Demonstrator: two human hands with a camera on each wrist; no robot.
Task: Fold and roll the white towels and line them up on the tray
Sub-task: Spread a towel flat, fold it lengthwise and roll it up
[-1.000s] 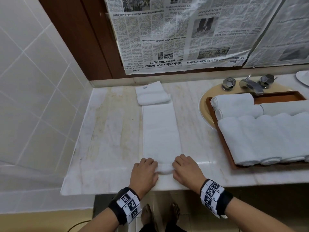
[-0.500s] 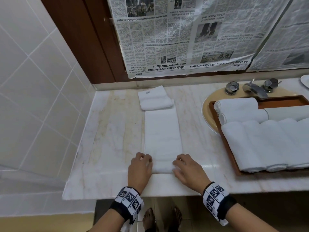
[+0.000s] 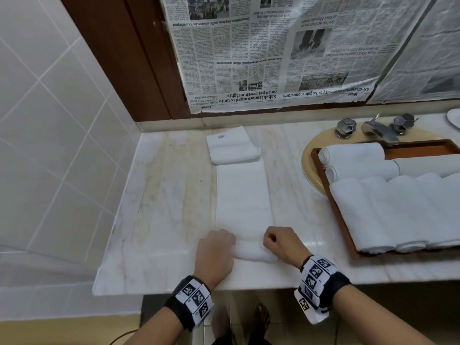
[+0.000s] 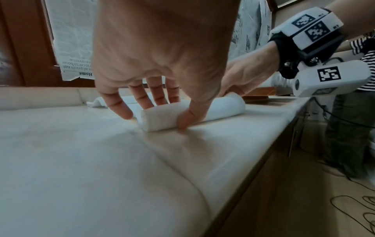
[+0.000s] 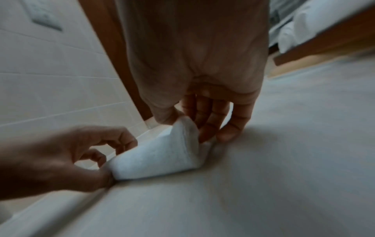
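Since half a second before, our roll point(image 3: 251, 247) had grown thicker and crept further from the counter point(image 3: 159, 220) edge. It lay crosswise at the near end of the towel point(image 3: 245, 195), whose flat strip ran straight away from our fingers. Our left hand point(image 3: 216, 250) curled over its left end, thumb behind; our right hand point(image 3: 281, 245) seemed, through blur, to pinch the right end. Both sat equally near. The tray point(image 3: 344, 235) lay to the right.

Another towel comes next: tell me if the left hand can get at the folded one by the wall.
Probably yes: bare counter lies between the left hand and the folded towel, but it now grips the roll.
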